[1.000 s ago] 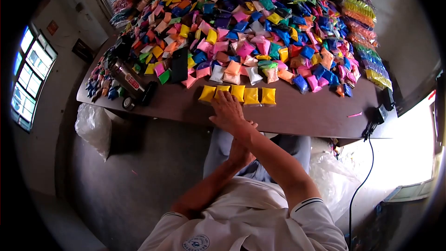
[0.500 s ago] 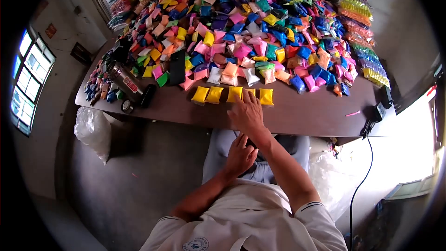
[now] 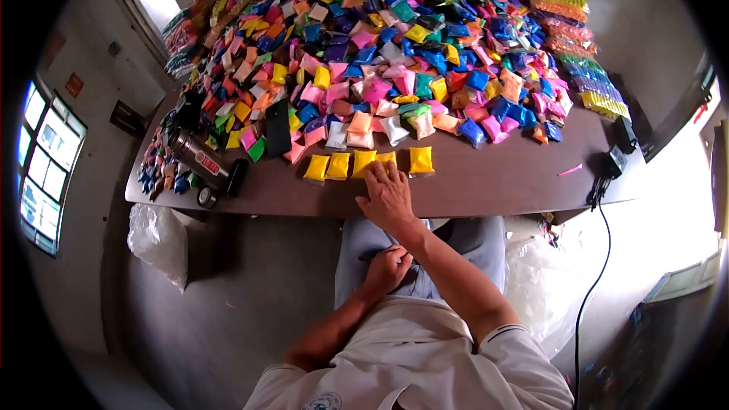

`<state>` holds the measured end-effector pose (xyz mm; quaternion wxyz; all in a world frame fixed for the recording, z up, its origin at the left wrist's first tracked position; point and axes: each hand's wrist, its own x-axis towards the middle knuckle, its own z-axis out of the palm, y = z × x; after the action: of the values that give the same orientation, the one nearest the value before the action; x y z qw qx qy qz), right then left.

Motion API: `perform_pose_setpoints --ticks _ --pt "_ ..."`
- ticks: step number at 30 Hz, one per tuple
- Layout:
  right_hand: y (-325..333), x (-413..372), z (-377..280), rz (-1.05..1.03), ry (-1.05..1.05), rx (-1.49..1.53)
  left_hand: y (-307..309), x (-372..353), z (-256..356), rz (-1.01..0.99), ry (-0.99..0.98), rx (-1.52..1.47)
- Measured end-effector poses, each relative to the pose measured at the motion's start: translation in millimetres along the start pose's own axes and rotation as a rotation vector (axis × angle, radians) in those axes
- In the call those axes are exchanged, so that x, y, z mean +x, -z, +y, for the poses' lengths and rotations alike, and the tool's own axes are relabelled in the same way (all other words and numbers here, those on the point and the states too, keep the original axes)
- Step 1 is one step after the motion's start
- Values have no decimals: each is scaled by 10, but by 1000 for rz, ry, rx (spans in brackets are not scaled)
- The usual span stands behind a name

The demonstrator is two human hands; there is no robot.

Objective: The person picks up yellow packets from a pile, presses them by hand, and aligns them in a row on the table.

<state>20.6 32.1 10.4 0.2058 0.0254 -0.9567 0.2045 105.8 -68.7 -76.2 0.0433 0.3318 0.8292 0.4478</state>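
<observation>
Although five yellow packets (image 3: 337,165) are laid in a row along the table (image 3: 486,186), the line is not evenly spaced. Four are placed close together, while the fifth packet (image 3: 421,161) is set apart at the right end, with a strip of bare tabletop left between it and the fourth packet (image 3: 386,158). Far more is left in the heap of coloured packets (image 3: 372,53) behind the row, where the colours, more yellow among them, are mixed together without order.

The fourth packet is touched from above by the fingertips of the right hand (image 3: 389,201). That hand is held palm down, its fingers spread fairly wide and pointed away from the body; nothing appears to be gripped, though the packet is partly covered by the fingers, so the contact cannot be fully judged. The right forearm is angled inward across the lap from the right side.

The left hand (image 3: 386,269) is rested low over the grey trousers (image 3: 474,250), nearer the body, with its fingers partly curled; whether anything is held inside cannot be told. To the left of the row, a flask (image 3: 199,158) is seen lying tilted on the table.
</observation>
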Motion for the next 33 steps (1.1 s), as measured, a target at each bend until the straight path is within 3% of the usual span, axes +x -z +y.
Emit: perform_pose_setpoints --ticks 5,8,11,15,17,21,24,27,33 --pt "145 40 60 -101 -12 136 -94 17 -74 -42 -18 4" --pt "284 63 167 161 -75 61 -113 -1 -88 -33 -23 46" --pt "412 13 424 276 -162 -31 -113 5 -60 -34 27 56" --pt "363 -80 676 138 -226 21 -132 20 -62 -88 63 131" --pt "360 -88 671 125 -216 191 -167 35 -67 -74 35 158" --pt "378 -20 615 130 -204 208 -193 49 -39 -108 11 189" --pt "434 153 712 22 -186 179 -204 49 -52 -107 9 242" --pt "449 465 939 380 -101 242 -181 74 -71 -114 4 264" --pt "561 1196 1075 447 -63 112 -168 148 -119 -106 34 240"
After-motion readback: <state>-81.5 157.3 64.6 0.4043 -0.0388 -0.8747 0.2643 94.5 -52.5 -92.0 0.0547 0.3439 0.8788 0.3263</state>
